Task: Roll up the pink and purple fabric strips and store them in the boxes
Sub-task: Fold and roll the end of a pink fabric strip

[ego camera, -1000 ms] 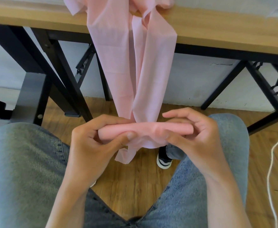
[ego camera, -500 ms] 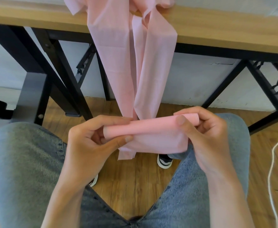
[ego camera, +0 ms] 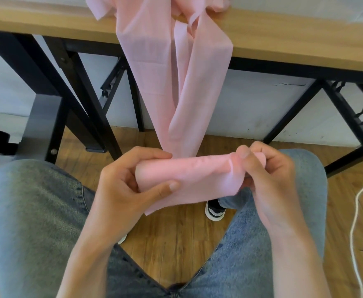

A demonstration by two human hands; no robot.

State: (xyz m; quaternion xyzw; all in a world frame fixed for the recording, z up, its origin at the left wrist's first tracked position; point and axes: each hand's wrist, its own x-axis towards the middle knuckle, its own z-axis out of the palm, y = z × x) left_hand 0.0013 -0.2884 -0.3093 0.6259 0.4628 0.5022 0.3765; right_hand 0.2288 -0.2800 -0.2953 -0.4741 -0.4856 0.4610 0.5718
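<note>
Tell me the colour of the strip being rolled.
Pale pink, plain; the fabric strip shows clearly in the head view.

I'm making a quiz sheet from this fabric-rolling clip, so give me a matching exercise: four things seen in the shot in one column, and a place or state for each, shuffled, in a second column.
Things:
1. pink fabric strip
2. pink roll
3. white cord
4. shoe

Places or states:
A. lies on the wooden floor at the right edge
B. hangs down from the table edge
C. seen on the floor between the knees
D. gripped at one end by the left hand and pinched at the other by the right hand

Pairs: 1-B, 2-D, 3-A, 4-C
</note>
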